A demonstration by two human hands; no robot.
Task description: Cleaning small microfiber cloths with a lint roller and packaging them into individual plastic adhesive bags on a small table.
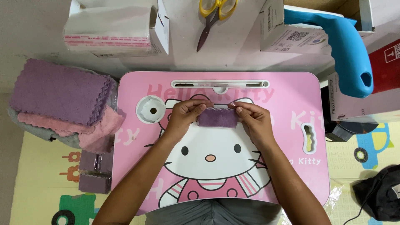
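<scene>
Purple folded microfibre cloth (217, 118) lies at centre of the pink cartoon-printed lap counter (287, 125), held flat. At 9 o'clock, left hand (184, 116), fingers pinching the cloth's left end. At 3 o'clock, right hand (255, 118), fingers pinching the right end. Far 9 o'clock: stack of purple and pink cloths (62, 100).

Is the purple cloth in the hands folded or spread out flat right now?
Folded. The purple cloth is a narrow strip, pinched at its ends by the left hand and right hand above the pink lap desk.
</scene>
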